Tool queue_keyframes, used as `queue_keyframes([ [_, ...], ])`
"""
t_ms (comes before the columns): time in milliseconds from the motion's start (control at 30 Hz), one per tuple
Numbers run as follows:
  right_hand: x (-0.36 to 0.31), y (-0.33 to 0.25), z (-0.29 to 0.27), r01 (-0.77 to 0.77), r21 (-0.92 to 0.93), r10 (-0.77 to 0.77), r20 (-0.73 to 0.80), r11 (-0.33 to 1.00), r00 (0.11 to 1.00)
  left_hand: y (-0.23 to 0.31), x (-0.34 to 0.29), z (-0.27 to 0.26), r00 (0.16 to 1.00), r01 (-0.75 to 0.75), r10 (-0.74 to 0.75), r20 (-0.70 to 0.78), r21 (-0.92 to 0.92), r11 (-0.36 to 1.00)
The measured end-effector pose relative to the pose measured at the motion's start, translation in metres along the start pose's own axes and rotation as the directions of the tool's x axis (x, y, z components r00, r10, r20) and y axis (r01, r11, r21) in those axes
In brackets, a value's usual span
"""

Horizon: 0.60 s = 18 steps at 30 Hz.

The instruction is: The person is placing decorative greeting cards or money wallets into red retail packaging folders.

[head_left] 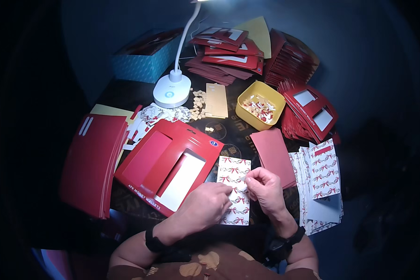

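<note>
A white money wallet [234, 217] printed with red bows and green sprigs lies upright in front of me at the table's near edge. My left hand [206, 201] rests over its left side with the fingers curled and pressed together; whatever they may hold is hidden. On the wallet's right side, my right hand [266, 189] pinches thumb and forefinger at a tiny pale piece, too small to make out. Left of the wallet, partly under my left forearm, sits a red window box [149, 163] with two cut-outs.
Red sleeves [91, 163] are stacked at left. A white lamp [171, 88] stands behind, beside small cream pieces [198, 105]. A yellow tub [261, 100] holds small scraps. Pinkish-red envelopes [273, 154], patterned wallets [325, 175] and red packages [312, 112] lie at right. A blue box [142, 63] stands at back left.
</note>
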State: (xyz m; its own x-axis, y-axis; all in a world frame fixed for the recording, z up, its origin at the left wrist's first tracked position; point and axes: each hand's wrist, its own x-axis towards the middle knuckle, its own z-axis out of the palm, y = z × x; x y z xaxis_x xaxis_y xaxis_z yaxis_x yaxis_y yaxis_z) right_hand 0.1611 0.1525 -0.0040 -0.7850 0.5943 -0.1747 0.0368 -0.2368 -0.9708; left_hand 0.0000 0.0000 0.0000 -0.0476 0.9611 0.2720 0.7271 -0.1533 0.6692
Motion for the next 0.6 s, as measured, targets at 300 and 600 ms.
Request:
queue_keyframes([
  [300,0.013,-0.024,0.010,0.545,-0.806,-0.631,0.302,0.230,0.715,-0.004,-0.012,-0.002,0.966,-0.258,0.255,0.043,0.185,0.948],
  [600,0.026,-0.026,0.002,0.633,-0.739,-0.516,0.644,-0.230,0.565,-0.015,-0.018,0.004,0.948,-0.317,0.317,0.038,0.221,0.922],
])
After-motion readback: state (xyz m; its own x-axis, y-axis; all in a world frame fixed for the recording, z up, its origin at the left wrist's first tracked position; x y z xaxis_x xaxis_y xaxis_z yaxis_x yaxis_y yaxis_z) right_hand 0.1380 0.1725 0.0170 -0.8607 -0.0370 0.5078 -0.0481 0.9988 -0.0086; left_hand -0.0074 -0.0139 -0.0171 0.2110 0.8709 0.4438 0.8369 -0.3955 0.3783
